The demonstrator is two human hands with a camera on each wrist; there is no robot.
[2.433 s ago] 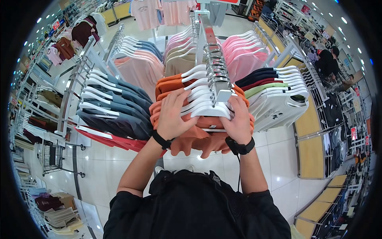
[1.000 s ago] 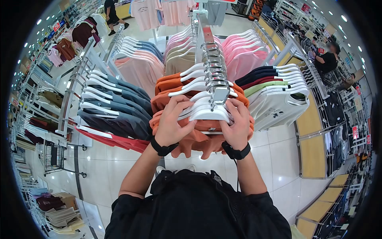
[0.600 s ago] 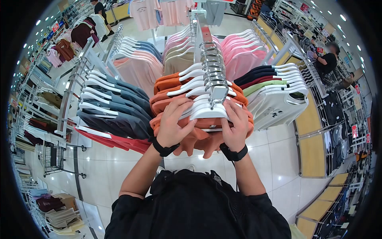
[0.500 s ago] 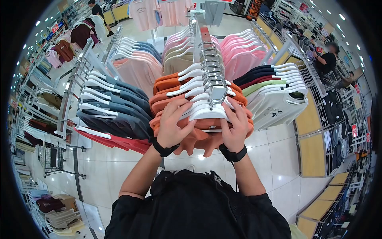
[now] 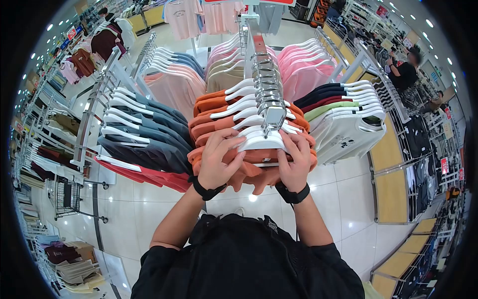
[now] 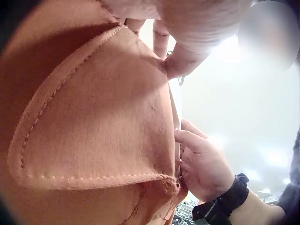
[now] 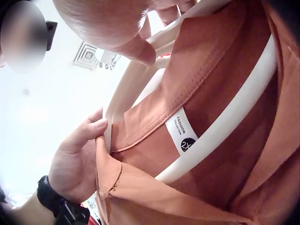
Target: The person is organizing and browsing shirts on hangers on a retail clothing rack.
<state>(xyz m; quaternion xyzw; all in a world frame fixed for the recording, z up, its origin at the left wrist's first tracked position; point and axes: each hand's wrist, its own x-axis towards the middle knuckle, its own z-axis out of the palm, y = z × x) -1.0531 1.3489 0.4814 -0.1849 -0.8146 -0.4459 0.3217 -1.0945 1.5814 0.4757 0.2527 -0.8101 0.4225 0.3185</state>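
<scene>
White clothes hangers (image 5: 264, 141) carrying orange shirts (image 5: 204, 126) hang at the near end of the central rail. My left hand (image 5: 219, 157) grips the left shoulders of the front hangers, fingers over the top and thumb in front. On the right shoulders, my right hand (image 5: 297, 162) holds them the same way. In the left wrist view an orange collar (image 6: 98, 112) fills the left side below my left hand. A white size label (image 7: 180, 131) shows inside the front shirt's neck in the right wrist view, with a hanger bar crossing below it.
Dark teal shirts (image 5: 144, 129) hang on the left arm of the rack, red ones (image 5: 144, 174) below. White (image 5: 351, 134) and dark shirts hang on the right. Pink shirts (image 5: 308, 70) hang behind. A wire cart (image 5: 64, 199) stands at left; a person (image 5: 406, 72) is at far right.
Both hands have drawn slightly toward my body with the front hangers, and the orange shirts behind are spread wider along the rail. A passer-by has moved behind clothes at upper left.
</scene>
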